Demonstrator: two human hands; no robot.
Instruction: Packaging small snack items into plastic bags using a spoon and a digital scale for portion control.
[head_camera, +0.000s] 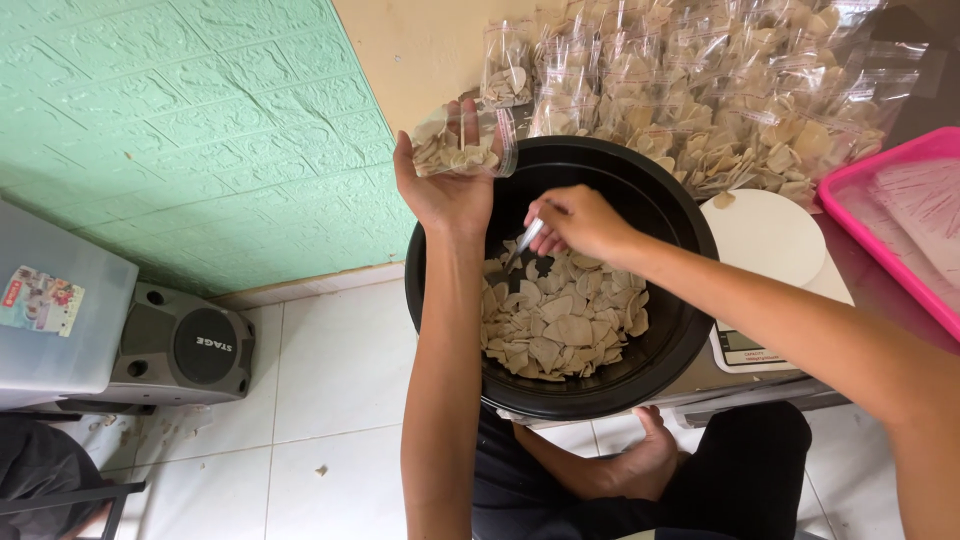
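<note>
Heap of filled clear bags (720, 90) at top; white round kitchen scale (765, 240) just beside them, pink tray (850, 215) at right edge. Green embossed wall panel (200, 120), white tiled floor (340, 400). Black speaker (185, 345) on floor touching a grey plastic box (55, 310) at left

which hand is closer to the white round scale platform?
Right. The right hand is over the black basin holding a metal scoop, nearer the scale platform. The left hand, holding a clear bag of chips, is farther away.
</note>
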